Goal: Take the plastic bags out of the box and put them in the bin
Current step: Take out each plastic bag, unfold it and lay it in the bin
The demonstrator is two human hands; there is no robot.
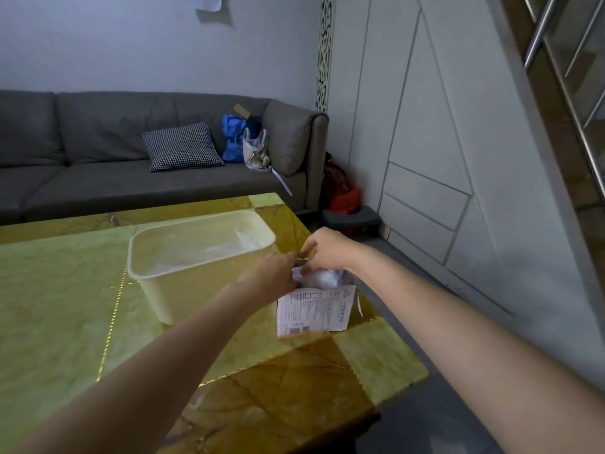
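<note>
1. Two hands meet over the cardboard box (314, 309): left hand (278, 276) and right hand (327, 250) seemingly pinch crumpled plastic bags (322, 278) at its open top.
2. Bags should be light, soft, slippery; gather folds.
3. Bin (170, 286) stands just beside, on the worktop (59, 290).

Box (314, 311) right of bin (196, 257)

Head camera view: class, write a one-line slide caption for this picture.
Both hands, left and right, reach into the labelled cardboard box of plastic bags beside the cream bin on the table.
</note>
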